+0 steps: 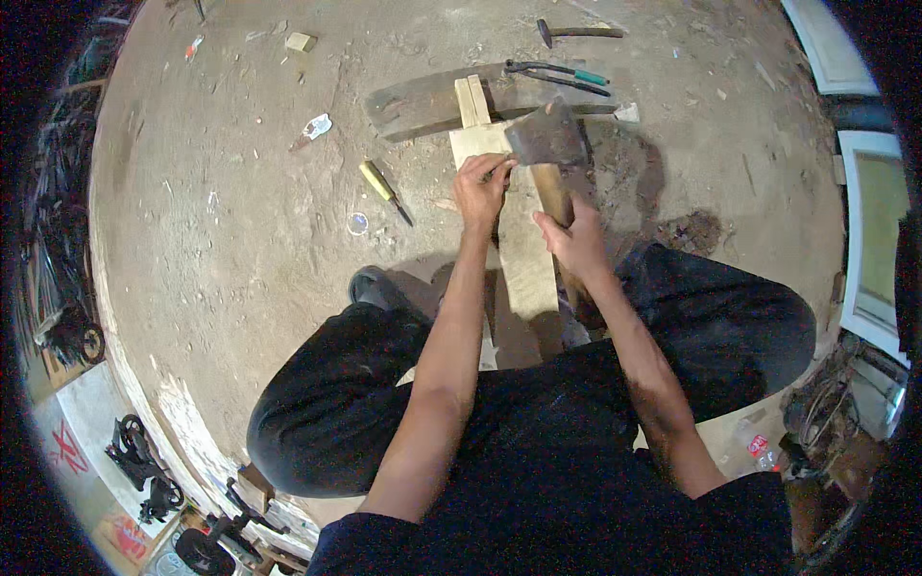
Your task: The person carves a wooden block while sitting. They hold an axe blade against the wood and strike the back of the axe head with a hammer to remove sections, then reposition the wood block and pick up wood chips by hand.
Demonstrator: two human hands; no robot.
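My right hand (pixel 581 245) is wrapped round the wooden handle of a hatchet (pixel 550 136). Its broad dark head hangs over the far part of a pale wooden board (pixel 528 278), just right of my left fingertips. My left hand (pixel 480 195) is closed in a pinch above that board; whatever lies between the fingertips is too small to make out. The board stretches from between my legs away from me. Beyond my left hand, a short pale wood piece (pixel 472 102) lies across a dark weathered plank (pixel 413 101) at the board's far end.
Pincers (pixel 562 77) with one green grip rest on the dark plank. Farther off lies a hammer (pixel 581 33). A yellow-handled chisel-like tool (pixel 384 190) is on the floor at left, and a small wood block (pixel 301 42) farther back. My bent legs flank the board.
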